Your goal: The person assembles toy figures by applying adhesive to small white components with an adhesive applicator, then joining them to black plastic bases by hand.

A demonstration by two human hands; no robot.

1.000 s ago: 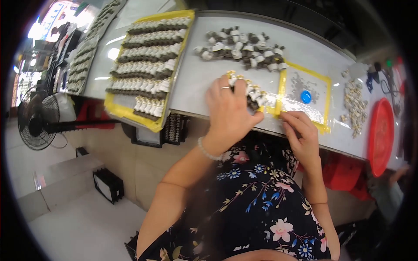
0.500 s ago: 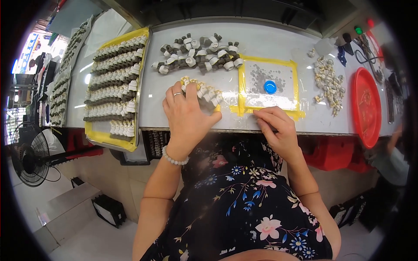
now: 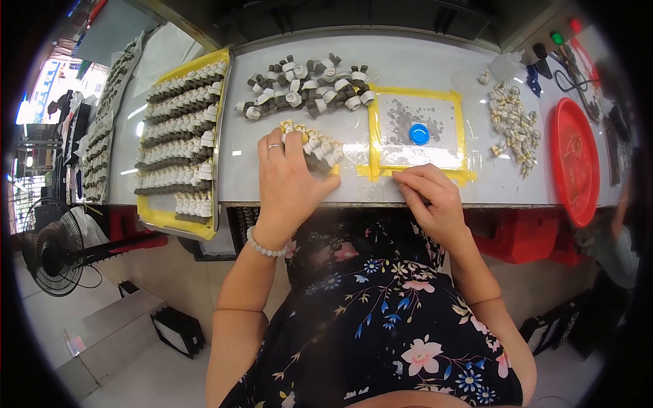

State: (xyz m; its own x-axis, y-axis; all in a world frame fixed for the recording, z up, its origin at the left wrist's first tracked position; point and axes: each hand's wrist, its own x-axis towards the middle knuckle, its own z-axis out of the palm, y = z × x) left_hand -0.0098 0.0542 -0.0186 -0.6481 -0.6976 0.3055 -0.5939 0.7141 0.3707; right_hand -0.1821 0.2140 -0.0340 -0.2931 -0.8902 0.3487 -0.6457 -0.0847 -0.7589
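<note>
My left hand (image 3: 291, 180), ringed and with a pearly bead bracelet, curls round a small cluster of white-and-grey figures with yellowish tops (image 3: 318, 146). Its thumb, tipped in yellow, rests against the near right end of the cluster. At the table's front edge, my right hand (image 3: 435, 204) holds thumb and fingertips pinched together; whatever is between them is too small to make out. Just beyond it lies a pale square sheet framed with yellow tape (image 3: 416, 163), scattered with small grey dots. A round blue cap (image 3: 419, 134) sits on that sheet.
Several white-and-dark-grey pieces (image 3: 292, 97) lie loose at the back. A yellow-edged tray (image 3: 151, 211) of figures in rows stands left. Small white-and-gold pieces (image 3: 513, 122) are heaped right, beside a red oval tray (image 3: 573, 163). A black fan (image 3: 51, 251) stands at far left.
The whole view has shifted slightly. Both hands keep nearly the same places and grips.
</note>
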